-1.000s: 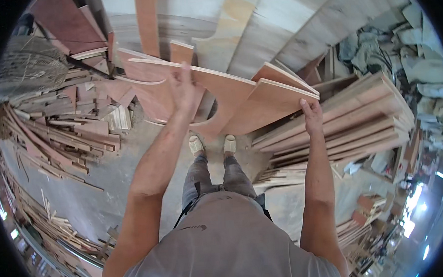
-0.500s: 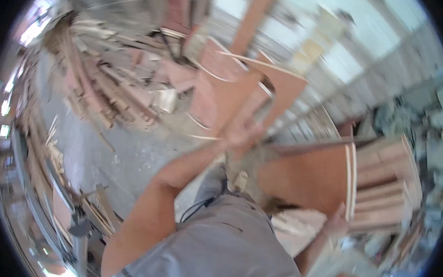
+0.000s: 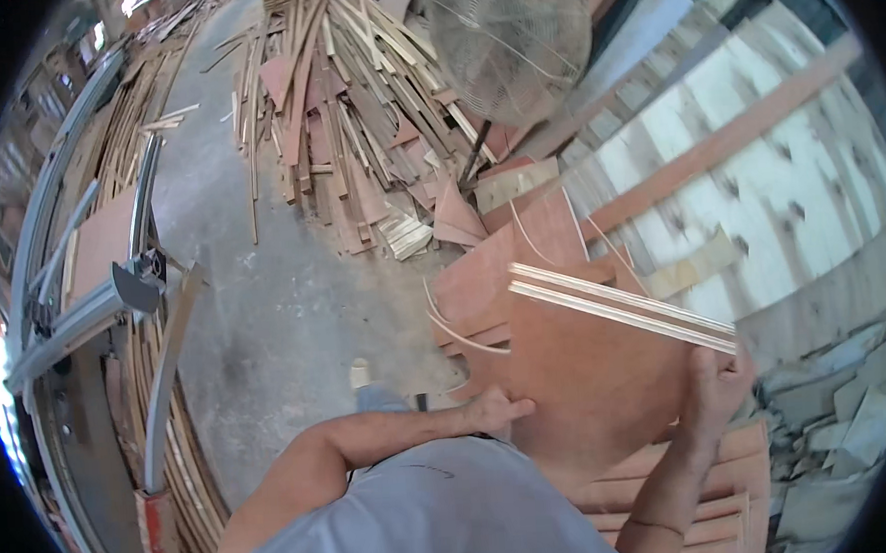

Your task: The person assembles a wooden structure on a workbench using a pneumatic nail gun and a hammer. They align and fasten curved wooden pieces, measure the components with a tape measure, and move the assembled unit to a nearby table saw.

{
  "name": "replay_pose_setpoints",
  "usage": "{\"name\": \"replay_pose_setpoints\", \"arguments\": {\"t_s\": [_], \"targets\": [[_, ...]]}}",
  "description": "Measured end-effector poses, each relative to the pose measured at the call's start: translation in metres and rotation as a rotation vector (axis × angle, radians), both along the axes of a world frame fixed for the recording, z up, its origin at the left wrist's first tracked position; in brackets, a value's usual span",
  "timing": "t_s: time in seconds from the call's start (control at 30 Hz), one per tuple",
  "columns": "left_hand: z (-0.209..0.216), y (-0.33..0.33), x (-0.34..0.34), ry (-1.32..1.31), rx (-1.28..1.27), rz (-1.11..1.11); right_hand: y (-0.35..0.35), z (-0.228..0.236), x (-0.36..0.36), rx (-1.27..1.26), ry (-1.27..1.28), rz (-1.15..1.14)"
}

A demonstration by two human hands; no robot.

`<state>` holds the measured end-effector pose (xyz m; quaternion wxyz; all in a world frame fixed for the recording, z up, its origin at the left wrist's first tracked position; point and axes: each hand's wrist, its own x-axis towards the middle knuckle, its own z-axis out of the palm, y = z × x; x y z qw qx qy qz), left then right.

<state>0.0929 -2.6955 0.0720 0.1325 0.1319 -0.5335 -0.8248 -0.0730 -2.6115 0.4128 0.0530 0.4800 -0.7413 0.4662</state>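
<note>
Two reddish-brown plywood panels point(image 3: 599, 388), lying one on the other with pale layered edges, are held tilted in front of my body. My left hand point(image 3: 500, 412) grips their left side, its thumb over the top face and the fingers mostly hidden. At the far right corner my right hand point(image 3: 721, 382) is closed round the edge. Under and beyond the panels lie cut plywood pieces point(image 3: 463, 275) with curved edges. A stack of plywood parts point(image 3: 750, 486) shows beneath my right forearm.
A large round fan point(image 3: 505, 33) stands beyond a heap of wood strips point(image 3: 354, 111). Pale plywood sheets point(image 3: 738, 161) lie at right, with broken scraps point(image 3: 842, 436) nearer. A machine with metal rails point(image 3: 84, 315) and long strips flanks the concrete floor point(image 3: 275, 315) at left.
My view has swung round. My right hand has moved up from the lower right with the panels, which now lie across my front. My left hand has come back from the curved pieces to their left side.
</note>
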Motion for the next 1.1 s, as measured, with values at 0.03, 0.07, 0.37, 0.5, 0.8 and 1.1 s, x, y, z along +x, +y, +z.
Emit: {"name": "replay_pose_setpoints", "arguments": {"t_s": [0.03, 0.07, 0.37, 0.5, 0.8, 1.1], "targets": [[0.003, -0.010, 0.012, 0.045, 0.009, 0.101, -0.019, -0.007, 0.014, -0.054, -0.029, 0.068], [0.008, -0.023, 0.022, 0.117, 0.013, 0.188, -0.038, -0.011, 0.026, -0.105, -0.059, 0.141], [0.054, -0.221, 0.184, 0.329, -0.038, 0.556, -0.247, -0.026, 0.154, -0.310, -0.307, 0.462], [0.092, -0.320, 0.247, 0.297, -0.210, 0.762, -0.346, -0.010, 0.194, -0.389, -0.354, 0.584], [0.147, -0.506, 0.325, 0.149, -0.480, 1.163, -0.537, -0.022, 0.269, -0.520, -0.678, 0.951], [0.244, -0.685, 0.393, 0.178, -0.433, 1.417, -0.716, -0.345, 0.306, -0.155, -0.731, 0.796]]}}
